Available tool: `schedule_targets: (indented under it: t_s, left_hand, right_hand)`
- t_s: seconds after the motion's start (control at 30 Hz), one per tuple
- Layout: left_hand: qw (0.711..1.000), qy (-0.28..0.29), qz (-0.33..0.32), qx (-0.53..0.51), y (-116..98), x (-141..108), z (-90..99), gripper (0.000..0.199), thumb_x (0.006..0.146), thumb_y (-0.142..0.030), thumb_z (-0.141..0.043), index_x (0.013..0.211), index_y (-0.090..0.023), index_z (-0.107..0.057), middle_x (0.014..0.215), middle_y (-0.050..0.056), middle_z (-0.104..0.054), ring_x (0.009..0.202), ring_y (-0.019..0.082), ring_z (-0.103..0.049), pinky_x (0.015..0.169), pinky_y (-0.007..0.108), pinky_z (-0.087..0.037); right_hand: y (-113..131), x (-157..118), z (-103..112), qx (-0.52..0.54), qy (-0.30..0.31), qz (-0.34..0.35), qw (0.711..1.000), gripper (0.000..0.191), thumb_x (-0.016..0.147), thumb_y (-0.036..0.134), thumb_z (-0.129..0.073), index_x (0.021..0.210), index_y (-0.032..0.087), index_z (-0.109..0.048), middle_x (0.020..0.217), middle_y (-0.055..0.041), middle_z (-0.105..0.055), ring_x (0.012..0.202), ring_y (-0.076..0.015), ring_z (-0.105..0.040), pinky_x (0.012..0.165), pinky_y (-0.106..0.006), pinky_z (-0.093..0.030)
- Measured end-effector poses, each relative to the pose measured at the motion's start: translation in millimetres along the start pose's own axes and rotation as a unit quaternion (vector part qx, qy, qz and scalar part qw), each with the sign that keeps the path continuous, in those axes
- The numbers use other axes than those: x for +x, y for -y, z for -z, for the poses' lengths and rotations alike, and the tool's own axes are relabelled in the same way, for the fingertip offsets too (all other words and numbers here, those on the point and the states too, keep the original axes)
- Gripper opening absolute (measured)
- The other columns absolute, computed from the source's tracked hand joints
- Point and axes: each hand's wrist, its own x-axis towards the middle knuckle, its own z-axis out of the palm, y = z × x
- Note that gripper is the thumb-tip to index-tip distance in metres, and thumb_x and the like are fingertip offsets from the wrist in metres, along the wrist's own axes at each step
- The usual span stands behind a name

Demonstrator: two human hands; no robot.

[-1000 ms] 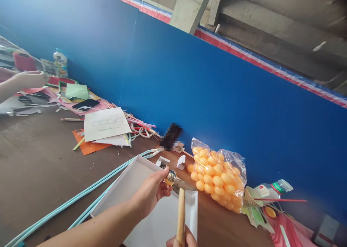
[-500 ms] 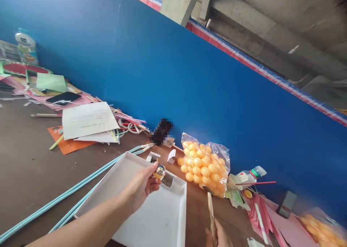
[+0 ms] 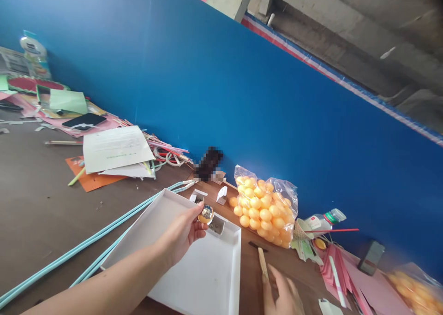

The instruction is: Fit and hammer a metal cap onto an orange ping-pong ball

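My left hand [image 3: 183,236] pinches a shiny metallic ball [image 3: 206,214] between thumb and fingers, above the far edge of a shallow white box lid [image 3: 204,278]. A small grey-white open box [image 3: 216,224] is just behind the ball. To the right of the lid, a wooden stick [image 3: 263,262] with a dark crosspiece at its far end rests on the brown table. My right hand [image 3: 282,289] is at its near end, fingers apart; one finger lies beside the stick, and its lower end is hidden.
A clear bag of orange balls [image 3: 265,209] stands against the blue partition [image 3: 224,93]. Light blue cords [image 3: 114,225] run left of the lid. Papers [image 3: 117,149] and straws lie at the far left. At right are a plastic bottle [image 3: 320,222], pink paper [image 3: 380,282] and a dark device [image 3: 371,258].
The stick has tilted down toward the table, its dark crosspiece now visible. My right hand's fingers have spread from around it. My left hand still holds the ball; the view has shifted slightly.
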Motion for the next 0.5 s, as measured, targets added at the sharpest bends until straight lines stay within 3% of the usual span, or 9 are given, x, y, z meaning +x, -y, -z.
schedule_targets:
  t_s: [0.13,0.2,0.37,0.5]
  left_hand:
    - [1.000,-0.001,-0.002,0.002,2,0,1.4,0.028,0.075,-0.039,-0.065,0.081,-0.012,-0.060,0.078,0.003,-0.060,0.055,0.006,-0.052,0.048,0.017,-0.046]
    - [1.000,0.001,-0.004,0.004,2,1,1.9,0.029,0.075,-0.039,-0.064,0.083,-0.012,-0.061,0.079,0.004,-0.061,0.055,0.006,-0.052,0.047,0.017,-0.046]
    - [1.000,0.013,0.005,0.011,2,3,1.9,0.030,0.076,-0.041,-0.062,0.086,-0.012,-0.063,0.079,0.004,-0.062,0.054,0.006,-0.052,0.047,0.016,-0.045]
    - [1.000,0.022,0.003,0.008,1,2,2.0,0.030,0.077,-0.042,-0.062,0.084,-0.013,-0.063,0.079,0.005,-0.063,0.054,0.006,-0.052,0.048,0.016,-0.046]
  right_hand:
    - [60,14,27,0.081,0.024,0.030,0.996,0.031,0.087,0.042,-0.041,0.107,0.028,-0.060,0.112,-0.0041,-0.061,0.090,-0.0184,-0.062,0.070,-0.025,-0.048]
    - [89,23,33,0.103,0.047,0.072,0.991,0.029,0.088,0.038,-0.039,0.103,0.029,-0.062,0.107,-0.0015,-0.063,0.092,-0.0164,-0.061,0.072,-0.023,-0.046]
    - [139,45,21,0.111,0.109,0.138,0.978,0.027,0.091,0.030,-0.036,0.096,0.028,-0.063,0.097,0.0012,-0.067,0.080,-0.0132,-0.064,0.066,-0.021,-0.042]
    - [160,58,6,-0.002,0.122,0.206,0.971,0.026,0.090,0.023,-0.035,0.087,0.024,-0.062,0.086,-0.0018,-0.066,0.071,-0.0156,-0.063,0.057,-0.024,-0.038]
